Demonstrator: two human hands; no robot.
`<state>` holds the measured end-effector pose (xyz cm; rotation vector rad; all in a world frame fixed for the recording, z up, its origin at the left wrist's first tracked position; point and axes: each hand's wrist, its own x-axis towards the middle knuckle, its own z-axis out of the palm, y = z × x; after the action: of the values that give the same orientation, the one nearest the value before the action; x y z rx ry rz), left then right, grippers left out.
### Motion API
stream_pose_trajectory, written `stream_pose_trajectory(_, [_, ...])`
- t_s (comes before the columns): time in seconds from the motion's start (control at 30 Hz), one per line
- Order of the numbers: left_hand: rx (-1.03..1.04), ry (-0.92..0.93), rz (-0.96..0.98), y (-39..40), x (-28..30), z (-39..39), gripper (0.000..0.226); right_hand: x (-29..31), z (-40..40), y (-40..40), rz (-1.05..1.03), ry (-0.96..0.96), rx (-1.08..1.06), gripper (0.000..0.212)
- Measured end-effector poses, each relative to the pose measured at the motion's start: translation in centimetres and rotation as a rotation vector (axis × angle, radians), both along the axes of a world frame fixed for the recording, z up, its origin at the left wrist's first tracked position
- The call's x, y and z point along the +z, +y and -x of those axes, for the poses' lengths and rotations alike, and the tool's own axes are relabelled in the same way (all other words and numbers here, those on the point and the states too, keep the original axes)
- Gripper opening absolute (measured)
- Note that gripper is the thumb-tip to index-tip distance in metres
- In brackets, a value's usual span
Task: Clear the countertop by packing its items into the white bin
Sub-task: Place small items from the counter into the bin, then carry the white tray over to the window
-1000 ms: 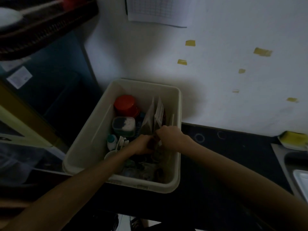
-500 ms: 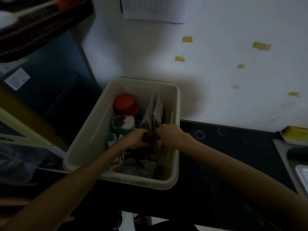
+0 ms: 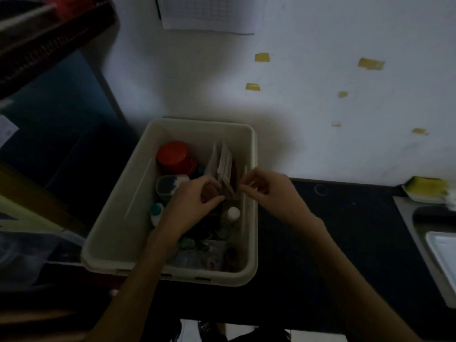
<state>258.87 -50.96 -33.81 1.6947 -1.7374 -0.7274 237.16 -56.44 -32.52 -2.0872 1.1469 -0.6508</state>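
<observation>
Both hands working inside the white bin [image 3: 118, 213]: left hand [image 3: 195, 206] pinching the upright sachets [image 3: 225, 169] at their base, right hand [image 3: 267, 191] curling loosely just right, apparently gripping nothing, sachets standing between them, long axis vertical, leaning toward the bin's right wall.

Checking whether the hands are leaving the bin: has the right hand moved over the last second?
Yes. The right hand has shifted right, from inside the white bin to over its right rim.
</observation>
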Motion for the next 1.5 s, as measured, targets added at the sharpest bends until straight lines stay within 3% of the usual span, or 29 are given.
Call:
stream_pose_trajectory(0.07, [0.012,0.108,0.032,1.0,1.3,2.0,0.016,-0.9,2.8,1.7,-0.047,-0.098,-0.151,0.014])
stream_pose_trajectory(0.2, [-0.037,0.238,-0.015,1.4,1.7,7.1,0.013,-3.1,8.7,4.3,-0.12,-0.076,-0.366,0.018])
stream_pose_trajectory(0.5, [-0.214,0.224,-0.071,1.4,-1.6,21.0,0.007,-4.9,22.5,8.8,-0.138,-0.083,-0.608,0.018])
stream_pose_trajectory(0.7, [-0.249,0.078,-0.313,2.1,-6.8,32.6,0.007,-8.9,34.6,10.1,-0.22,-0.087,-0.657,0.015])
stream_pose_trajectory(1.0, [-0.317,0.186,-0.517,2.6,-13.4,55.3,0.009,-13.2,55.4,12.8,-0.368,-0.054,-0.743,0.01])
stream_pose_trajectory(1.23, [-0.162,0.252,-1.013,6.1,-19.2,67.3,0.021,-15.2,63.5,16.0,-0.424,-0.071,-0.84,0.009])
stream_pose_trajectory(1.37, [0.009,0.621,-1.287,8.1,-20.7,71.0,0.025,-16.2,65.9,18.0,-0.44,-0.089,-0.911,0.008])
stream_pose_trajectory(1.5, [0.18,0.863,-1.245,9.5,-21.7,72.4,0.021,-17.3,67.5,19.5,-0.436,-0.045,-0.962,0.008])
